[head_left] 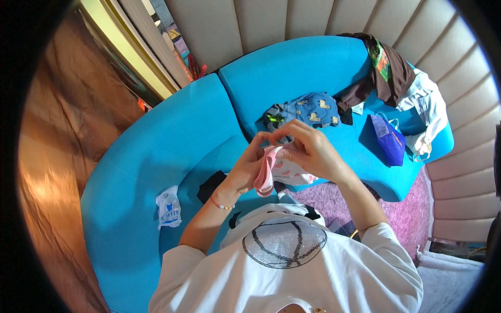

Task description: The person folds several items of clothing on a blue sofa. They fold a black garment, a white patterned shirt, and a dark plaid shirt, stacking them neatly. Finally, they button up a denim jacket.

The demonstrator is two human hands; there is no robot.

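Observation:
Both hands meet in front of my chest around a small white cloth item (pixel 289 172) with a pink strawberry-like print and a pink band. My left hand (pixel 250 160) pinches the fabric near the folded pink band, which hangs down in a loop. From the right, the fingers of my right hand (pixel 309 148) grip the top edge of the same cloth. What kind of garment it is cannot be told, since the fingers cover part of it. Just beyond the hands lies a blue patterned garment (pixel 313 109), next to a dark grey crumpled cloth (pixel 274 113).
I sit on a curved blue sofa (pixel 156 133). A white printed plastic bag (pixel 169 207) and a black cloth (pixel 211 186) lie at left. To the right are a blue-purple bag (pixel 391 143), a brown garment (pixel 391 78) and a white garment (pixel 428 101). Pink carpet (pixel 332 197) shows below.

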